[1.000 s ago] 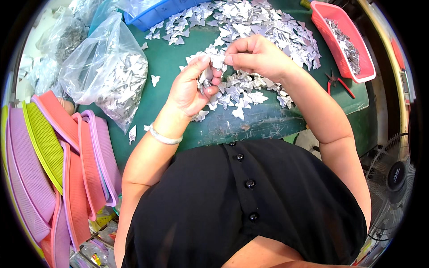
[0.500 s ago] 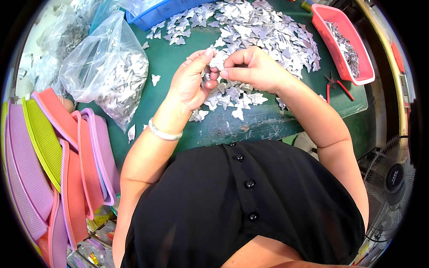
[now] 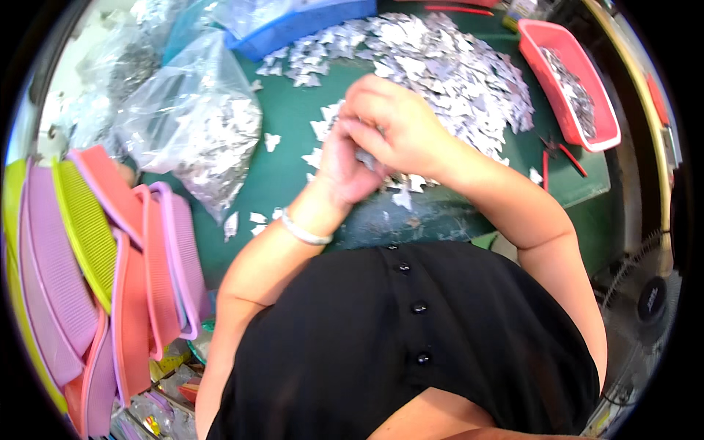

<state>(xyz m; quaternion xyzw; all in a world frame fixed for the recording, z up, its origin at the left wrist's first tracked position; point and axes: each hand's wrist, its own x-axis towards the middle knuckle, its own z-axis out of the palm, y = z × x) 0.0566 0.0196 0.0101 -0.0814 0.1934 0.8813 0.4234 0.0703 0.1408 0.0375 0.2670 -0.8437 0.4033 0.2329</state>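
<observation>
A: Step in hand?

B: Close handwork, by the look of it. The right hand [image 3: 402, 128] is lying over the left hand [image 3: 348, 172], and both are resting at the near side of a heap of small silvery metal pieces [image 3: 447, 73].

A: What is the next move calling for?

B: Judging from here, any further handling is calling for a fingertip pinch above a steady palm, since the pieces are looking thin and are overlapping loosely.

A: Right hand, condition?

B: Fingers bending inward, thumb sitting close to the forefinger. Blur is hiding the tips; whether a piece is being pinched there, one cannot tell.

A: Left hand, condition?

B: Half cupped beneath, largely covered. Something grey is showing between the two hands, but which hand is grasping it one cannot tell. A pale bangle [image 3: 301, 232] is encircling the wrist.

A: Locations?

B: Loose pieces: spreading across the green tabletop [image 3: 293, 110], strays lying leftward. Similar pieces: filling the lower part of a clear plastic bag [image 3: 220, 136]. Blue tray [image 3: 304, 33]: standing at the heap's far left. Pink basket [image 3: 603, 121], right: holding metal parts [image 3: 570, 92]. Red-handled pliers [image 3: 572, 159]: lying near the basket, handles spreading, well apart from either hand.
</observation>
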